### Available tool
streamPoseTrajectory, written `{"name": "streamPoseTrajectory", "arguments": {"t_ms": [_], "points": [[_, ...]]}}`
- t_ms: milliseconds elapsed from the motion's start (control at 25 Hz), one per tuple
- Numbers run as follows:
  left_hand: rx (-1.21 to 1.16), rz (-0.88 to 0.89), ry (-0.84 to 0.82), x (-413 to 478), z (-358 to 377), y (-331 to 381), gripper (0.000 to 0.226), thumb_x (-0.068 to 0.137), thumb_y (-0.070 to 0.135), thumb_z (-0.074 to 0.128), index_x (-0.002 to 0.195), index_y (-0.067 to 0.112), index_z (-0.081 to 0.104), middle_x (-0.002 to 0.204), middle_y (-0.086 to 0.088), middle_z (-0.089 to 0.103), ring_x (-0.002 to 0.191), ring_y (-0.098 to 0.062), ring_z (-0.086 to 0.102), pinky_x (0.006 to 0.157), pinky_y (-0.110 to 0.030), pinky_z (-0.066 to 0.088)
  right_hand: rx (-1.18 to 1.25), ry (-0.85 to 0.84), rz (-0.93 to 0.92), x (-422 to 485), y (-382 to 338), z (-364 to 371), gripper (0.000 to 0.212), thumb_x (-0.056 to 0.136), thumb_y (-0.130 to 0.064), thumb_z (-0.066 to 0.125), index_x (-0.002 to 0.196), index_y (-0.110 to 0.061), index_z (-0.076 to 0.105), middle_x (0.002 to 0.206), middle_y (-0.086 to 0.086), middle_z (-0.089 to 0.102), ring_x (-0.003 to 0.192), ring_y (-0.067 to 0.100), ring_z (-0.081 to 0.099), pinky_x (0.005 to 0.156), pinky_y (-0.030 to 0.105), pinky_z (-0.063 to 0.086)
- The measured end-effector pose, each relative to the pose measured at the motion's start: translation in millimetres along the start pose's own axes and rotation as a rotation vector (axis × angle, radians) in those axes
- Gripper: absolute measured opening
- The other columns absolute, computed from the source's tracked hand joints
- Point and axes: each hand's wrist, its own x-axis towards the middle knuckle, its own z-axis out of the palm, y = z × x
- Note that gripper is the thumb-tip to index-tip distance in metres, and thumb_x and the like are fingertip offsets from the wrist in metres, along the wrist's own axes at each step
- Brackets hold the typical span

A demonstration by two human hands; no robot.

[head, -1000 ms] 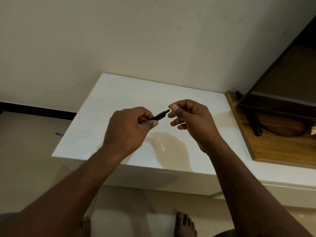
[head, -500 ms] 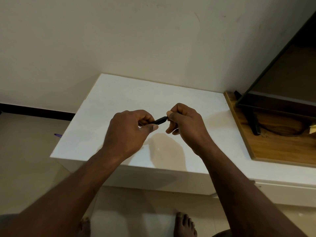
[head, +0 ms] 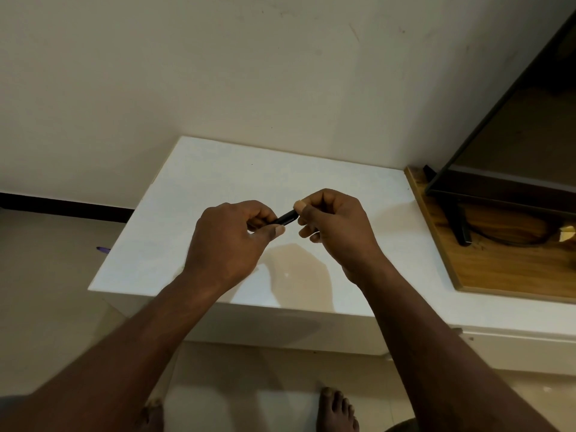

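A short black pen-like stick (head: 286, 217) is held in the air above a white table (head: 218, 182). My left hand (head: 232, 241) grips its near end between thumb and curled fingers. My right hand (head: 335, 226) pinches its far tip with thumb and forefinger, the other fingers curled below. Most of the stick is hidden inside the two hands; only a short middle stretch shows.
A wooden board (head: 498, 269) lies on the right with a flat screen (head: 514, 151) standing on a black foot (head: 461, 226) and a dark cable. A small purple object (head: 103, 249) lies on the floor at the left. My bare feet (head: 338, 410) stand below the table's front edge.
My right hand has closed the gap to the stick's tip and now pinches it. Both hands have stayed over the middle of the table.
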Motion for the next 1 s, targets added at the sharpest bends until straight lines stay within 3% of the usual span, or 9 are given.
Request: {"name": "streamPoseTrajectory", "arguments": {"t_ms": [200,400,520,680,880,1000], "points": [[-0.02,0.004,-0.019,-1.5,0.5,1.1,0.011,0.086,0.038,0.08,0.094,0.03,0.079,0.08,0.017,0.075,0.082,0.0,0.069,0.079,-0.029,0.056,0.07,0.02,0.062,-1.8,0.9,3.4,0.038,0.097,-0.038,0.075,0.071,-0.016,0.059,0.061,-0.006,0.066,0.065,0.014,0.074,0.064,0.029,0.052],[-0.019,0.005,0.002,0.5,-0.3,1.1,0.015,0.087,0.039,0.079,0.097,0.028,0.079,0.082,0.016,0.075,0.081,-0.001,0.068,0.078,-0.028,0.055,0.176,-0.027,0.08,-0.9,-1.9,0.4,0.027,0.098,-0.037,0.073,0.1,-0.011,0.075,0.074,-0.006,0.074,0.066,0.012,0.072,0.062,0.024,0.052],[-0.019,0.005,0.005,0.6,-0.6,0.0,0.014,0.086,0.038,0.079,0.096,0.028,0.079,0.08,0.017,0.074,0.081,0.001,0.068,0.077,-0.028,0.054,0.193,-0.026,0.098,-0.8,-2.0,1.6,0.018,0.098,-0.027,0.074,0.088,-0.012,0.073,0.07,-0.007,0.071,0.066,0.011,0.072,0.065,0.027,0.052],[-0.013,0.006,0.001,-1.4,-0.8,-0.4,0.01,0.085,0.037,0.081,0.092,0.03,0.078,0.079,0.017,0.073,0.081,0.002,0.067,0.076,-0.027,0.054,0.229,0.001,0.145,-3.5,-0.6,9.2,0.03,0.096,-0.03,0.077,0.074,-0.018,0.061,0.061,-0.006,0.064,0.064,0.011,0.071,0.067,0.03,0.052],[-0.025,-0.001,0.016,0.5,-0.7,0.5,0.014,0.087,0.041,0.079,0.094,0.029,0.079,0.077,0.018,0.073,0.076,0.002,0.068,0.069,-0.018,0.048,0.327,-0.009,0.174,-3.8,-2.0,8.4,0.027,0.096,-0.039,0.076,0.091,-0.012,0.072,0.069,-0.009,0.071,0.065,0.012,0.071,0.066,0.029,0.054],[-0.05,-0.031,0.025,1.6,-0.3,0.9,0.016,0.087,0.042,0.077,0.095,0.029,0.079,0.077,0.018,0.073,0.074,0.001,0.068,0.067,-0.018,0.048,0.383,-0.04,0.165,-3.9,-2.8,9.5,0.014,0.095,-0.028,0.072,0.097,-0.015,0.079,0.084,-0.006,0.076,0.067,0.013,0.071,0.066,0.028,0.054]]}}
